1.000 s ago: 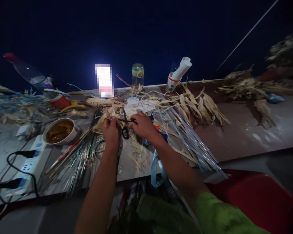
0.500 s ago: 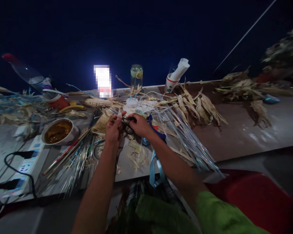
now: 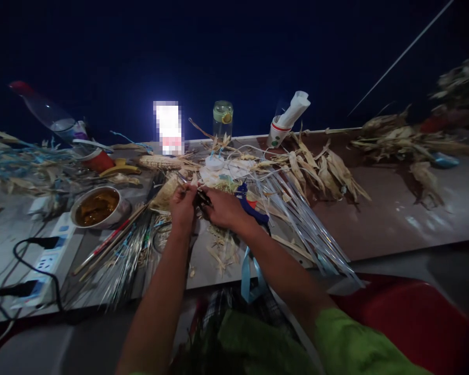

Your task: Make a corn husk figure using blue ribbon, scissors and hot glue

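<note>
My left hand [image 3: 183, 205] is closed, its fingers pinching a small pale piece of corn husk [image 3: 194, 179] that sticks up above the fingertips. Close beside it, my right hand [image 3: 223, 207] is wrapped round dark-handled scissors [image 3: 203, 199]. Their blades are mostly hidden between the two hands. Under the hands lie scraps of husk [image 3: 219, 255] on the grey table. A blue tool handle [image 3: 254, 211] lies just right of my right hand, and a white round lid [image 3: 214, 162] sits beyond the fingertips.
On the left stand a bowl of brown liquid [image 3: 97, 208] and a power strip [image 3: 49, 265] with cables. Thin wires [image 3: 121, 276] lie near my left forearm, transparent rods [image 3: 312, 224] on the right. Dried husks [image 3: 328, 172], a jar [image 3: 222, 119] and a paper cup [image 3: 278, 133] stand behind.
My right hand has tilted and sunk slightly, with the scissors turned in closer to the left hand. The left hand still pinches the husk. The whole view has shifted a little.
</note>
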Available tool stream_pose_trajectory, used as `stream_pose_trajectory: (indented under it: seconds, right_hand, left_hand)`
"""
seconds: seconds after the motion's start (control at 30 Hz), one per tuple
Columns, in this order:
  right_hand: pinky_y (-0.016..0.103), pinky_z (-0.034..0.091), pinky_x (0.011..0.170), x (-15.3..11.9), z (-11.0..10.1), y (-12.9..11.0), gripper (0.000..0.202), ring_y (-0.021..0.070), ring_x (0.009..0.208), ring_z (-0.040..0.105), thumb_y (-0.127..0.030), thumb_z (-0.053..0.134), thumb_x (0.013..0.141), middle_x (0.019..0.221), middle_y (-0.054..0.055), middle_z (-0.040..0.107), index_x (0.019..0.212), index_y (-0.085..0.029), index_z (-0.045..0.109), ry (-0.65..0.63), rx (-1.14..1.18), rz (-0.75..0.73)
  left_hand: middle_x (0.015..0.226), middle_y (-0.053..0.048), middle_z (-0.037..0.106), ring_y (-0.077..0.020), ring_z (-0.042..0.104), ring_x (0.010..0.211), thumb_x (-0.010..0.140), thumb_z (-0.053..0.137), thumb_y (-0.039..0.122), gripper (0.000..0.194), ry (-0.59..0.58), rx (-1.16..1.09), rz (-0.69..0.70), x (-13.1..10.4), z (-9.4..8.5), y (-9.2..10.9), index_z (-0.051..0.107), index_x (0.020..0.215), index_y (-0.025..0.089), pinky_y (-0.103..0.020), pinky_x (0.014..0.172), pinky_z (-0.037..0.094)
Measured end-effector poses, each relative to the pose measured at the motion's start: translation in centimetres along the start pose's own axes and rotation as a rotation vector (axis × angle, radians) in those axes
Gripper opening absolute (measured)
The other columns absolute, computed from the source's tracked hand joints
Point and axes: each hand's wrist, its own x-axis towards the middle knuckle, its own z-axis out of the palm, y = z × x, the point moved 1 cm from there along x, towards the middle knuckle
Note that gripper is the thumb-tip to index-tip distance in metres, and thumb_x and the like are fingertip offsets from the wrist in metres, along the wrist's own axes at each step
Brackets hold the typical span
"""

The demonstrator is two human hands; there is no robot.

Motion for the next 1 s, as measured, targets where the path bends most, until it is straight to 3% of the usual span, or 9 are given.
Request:
stream_pose_trajectory:
  seconds: [0.07, 0.17, 0.27, 0.33, 0.43, 0.5, 0.73, 1.0]
  right_hand:
    - [0.033, 0.043, 0.086, 0.3, 0.2, 0.4, 0.053, 0.0218, 0.103, 0.058, -0.03, 0.048, 0.082, 0.116, 0.009, 0.061, 0.133, -0.023, 0.036, -0.015, 0.042, 0.025]
    - [0.031, 0.044, 0.082, 1.1, 0.4, 1.3, 0.041, 0.0196, 0.093, 0.061, -0.03, 0.051, 0.079, 0.101, 0.006, 0.066, 0.12, -0.022, 0.05, 0.083, 0.237, 0.121]
    - [0.027, 0.046, 0.069, 1.9, 0.6, 2.0, 0.031, 0.0137, 0.072, 0.06, -0.035, 0.051, 0.079, 0.08, 0.001, 0.064, 0.105, -0.019, 0.055, 0.178, 0.686, 0.216]
    - [0.024, 0.046, 0.063, 2.3, 0.7, 1.9, 0.034, 0.0101, 0.062, 0.056, -0.039, 0.057, 0.074, 0.069, -0.003, 0.058, 0.1, -0.018, 0.052, 0.23, 1.009, 0.21]
    - [0.022, 0.046, 0.065, 2.7, 0.8, 1.7, 0.045, 0.0079, 0.067, 0.056, -0.036, 0.067, 0.062, 0.073, -0.006, 0.055, 0.098, -0.021, 0.045, 0.449, 1.275, 0.127]
    - [0.021, 0.047, 0.067, 2.9, 0.8, 1.6, 0.05, 0.0076, 0.071, 0.057, -0.033, 0.069, 0.059, 0.078, -0.005, 0.056, 0.099, -0.023, 0.041, 0.562, 1.32, 0.094]
    - [0.022, 0.048, 0.065, 2.7, 0.4, 2.1, 0.05, 0.0089, 0.071, 0.059, -0.03, 0.069, 0.06, 0.077, -0.004, 0.059, 0.102, -0.02, 0.044, 0.607, 1.259, 0.189]
    - [0.018, 0.045, 0.053, 2.6, 0.1, 1.9, 0.05, 0.0057, 0.057, 0.055, -0.027, 0.069, 0.061, 0.07, -0.008, 0.056, 0.1, -0.023, 0.039, 0.611, 1.425, 0.305]
  left_hand:
    - [0.069, 0.002, 0.061, -0.0086, 0.057, 0.062, 0.055, 0.076, 0.029, 0.031, -0.018, 0.044, 0.031, 0.0, -0.1, -0.2, 0.055, 0.074, 0.017, -0.022, 0.063, 0.044]
    - [0.068, 0.003, 0.058, -0.0072, 0.054, 0.062, 0.06, 0.071, 0.031, 0.026, 0.048, 0.169, 0.125, -0.1, -0.3, 0.0, 0.057, 0.078, 0.018, -0.019, 0.06, 0.042]
    - [0.063, 0.005, 0.051, -0.0056, 0.048, 0.056, 0.063, 0.068, 0.031, 0.022, 0.133, 0.243, 0.186, 0.1, -0.7, 0.3, 0.055, 0.075, 0.018, -0.017, 0.055, 0.038]
    - [0.058, 0.006, 0.045, -0.0045, 0.041, 0.05, 0.063, 0.068, 0.03, 0.021, 0.126, 0.224, 0.18, 0.2, -0.9, 0.2, 0.053, 0.071, 0.017, -0.017, 0.051, 0.035]
    - [0.058, 0.006, 0.043, -0.0044, 0.037, 0.049, 0.063, 0.068, 0.027, 0.019, 0.071, 0.252, 0.178, 0.1, -0.7, 0.0, 0.054, 0.07, 0.017, -0.017, 0.049, 0.033]
    - [0.059, 0.005, 0.046, -0.0054, 0.04, 0.052, 0.063, 0.069, 0.025, 0.018, 0.035, 0.326, 0.187, -0.2, -0.4, -0.2, 0.055, 0.07, 0.017, -0.017, 0.051, 0.034]
    - [0.062, 0.003, 0.052, -0.0072, 0.044, 0.057, 0.064, 0.067, 0.023, 0.012, -0.117, 0.456, 0.188, -1.7, 1.2, 0.2, 0.058, 0.067, 0.016, -0.017, 0.054, 0.036]
    - [0.058, 0.006, 0.048, -0.0042, 0.042, 0.05, 0.056, 0.074, 0.027, 0.025, -0.114, 0.179, -0.047, -1.4, 1.0, -0.4, 0.057, 0.072, 0.016, -0.016, 0.048, 0.035]
